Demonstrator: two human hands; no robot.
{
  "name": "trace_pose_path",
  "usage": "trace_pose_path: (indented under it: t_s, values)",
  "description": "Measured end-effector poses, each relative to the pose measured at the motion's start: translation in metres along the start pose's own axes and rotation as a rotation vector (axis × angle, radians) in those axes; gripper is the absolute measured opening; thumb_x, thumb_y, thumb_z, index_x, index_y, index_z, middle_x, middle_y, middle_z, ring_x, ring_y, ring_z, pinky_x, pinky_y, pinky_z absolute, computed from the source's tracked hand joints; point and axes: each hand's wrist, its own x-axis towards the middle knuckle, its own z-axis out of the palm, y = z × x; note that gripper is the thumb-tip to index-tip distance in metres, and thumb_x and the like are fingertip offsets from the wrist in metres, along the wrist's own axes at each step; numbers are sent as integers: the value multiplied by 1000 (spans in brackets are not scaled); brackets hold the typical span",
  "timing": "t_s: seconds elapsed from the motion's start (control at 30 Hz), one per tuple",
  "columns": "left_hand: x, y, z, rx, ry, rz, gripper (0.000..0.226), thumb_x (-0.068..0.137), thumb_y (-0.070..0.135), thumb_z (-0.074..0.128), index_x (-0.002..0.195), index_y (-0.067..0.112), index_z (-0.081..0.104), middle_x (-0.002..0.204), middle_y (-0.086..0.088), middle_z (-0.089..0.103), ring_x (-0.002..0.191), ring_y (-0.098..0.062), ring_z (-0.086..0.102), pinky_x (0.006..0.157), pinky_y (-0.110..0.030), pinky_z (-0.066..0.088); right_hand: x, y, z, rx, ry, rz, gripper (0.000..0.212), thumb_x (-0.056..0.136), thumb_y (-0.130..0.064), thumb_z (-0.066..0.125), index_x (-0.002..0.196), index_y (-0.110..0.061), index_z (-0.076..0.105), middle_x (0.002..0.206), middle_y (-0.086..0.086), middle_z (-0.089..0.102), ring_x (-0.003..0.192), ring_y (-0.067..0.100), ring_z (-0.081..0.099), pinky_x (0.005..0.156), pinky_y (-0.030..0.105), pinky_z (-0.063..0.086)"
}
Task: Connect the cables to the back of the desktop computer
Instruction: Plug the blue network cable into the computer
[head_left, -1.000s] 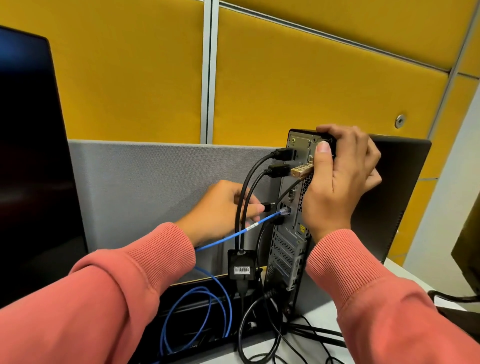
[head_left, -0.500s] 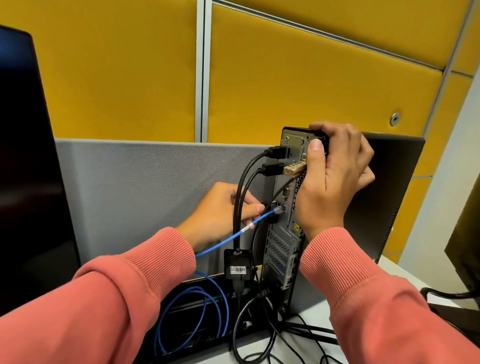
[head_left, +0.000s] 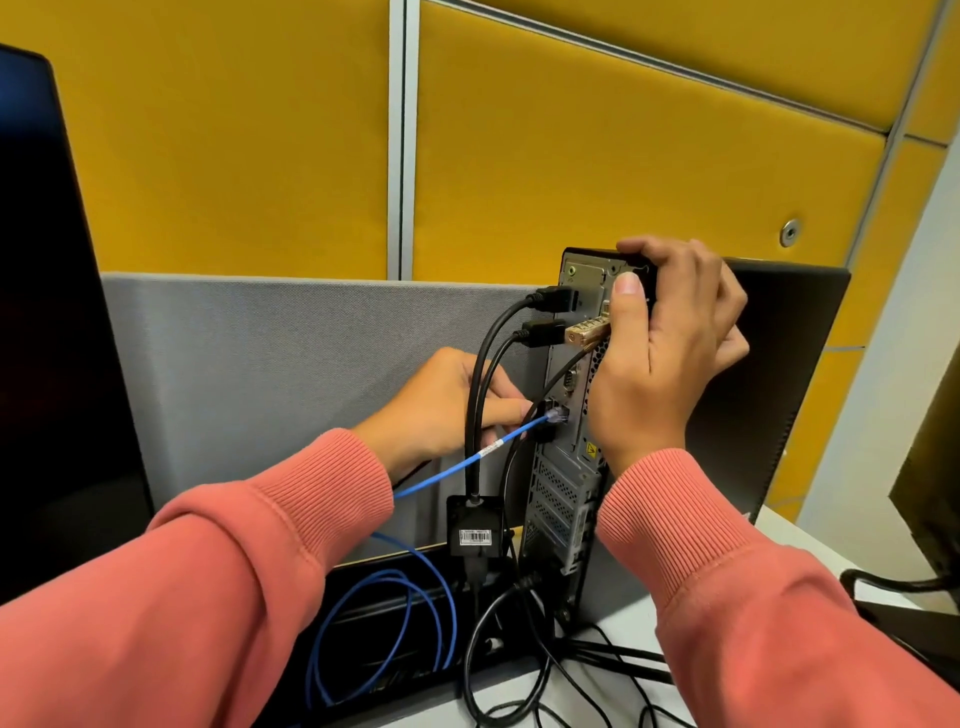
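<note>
The black desktop computer (head_left: 563, 483) stands upright with its back panel facing me. My right hand (head_left: 670, 348) grips its top rear corner, thumb on the panel beside a brass lock (head_left: 586, 332). My left hand (head_left: 441, 410) reaches in behind the hanging cables, its fingertips pinched on a small black plug (head_left: 542, 406) at the panel's middle ports. Just beside it, a blue network cable (head_left: 457, 465) ends with its plug (head_left: 558, 414) in a port. Two thick black cables (head_left: 556, 300) (head_left: 543, 332) sit plugged in near the top.
A black adapter box (head_left: 475, 526) with a barcode label hangs below the cables. Blue cable loops (head_left: 384, 623) and black leads (head_left: 519, 691) lie at the tower's foot. A dark monitor (head_left: 47, 332) stands left, a grey partition (head_left: 270, 364) behind, another screen (head_left: 930, 493) at right.
The view has drifted slightly. Both hands stay where they were, the right on the tower's top corner and the left at the middle ports.
</note>
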Motion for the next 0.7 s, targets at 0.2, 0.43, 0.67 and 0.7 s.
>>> trace_pose_path:
  t_s: [0.2,0.43,0.67,0.7]
  values:
    - [5,3,3,3,-43,16,12,89,4,77,86,-7,73,60,0,71,49,-6,60,48,-14,46,-1,0,0,-4,6,-2,23,98,-25,49,116,-29,63,121,-29,45,136,9,36,107,49,27]
    - [7,1,2,8,-45,11,16,88,10,79,89,-5,74,68,-12,69,52,-11,58,48,-16,46,-1,0,1,-13,7,2,23,99,-25,49,116,-29,63,125,-20,53,136,10,37,106,47,27]
    - [-9,-3,-4,-81,-50,-133,19,93,14,75,101,-4,76,83,-16,69,60,-13,59,57,-19,52,0,-3,-2,-34,-12,14,23,98,-25,49,116,-30,62,124,-17,53,135,11,36,104,47,27]
    - [-13,-4,-5,-88,-39,-158,19,94,16,74,101,-2,76,84,-16,70,62,-13,59,57,-20,51,0,-3,-2,-40,-17,15,23,98,-25,48,116,-30,61,124,-17,54,136,12,36,104,48,28]
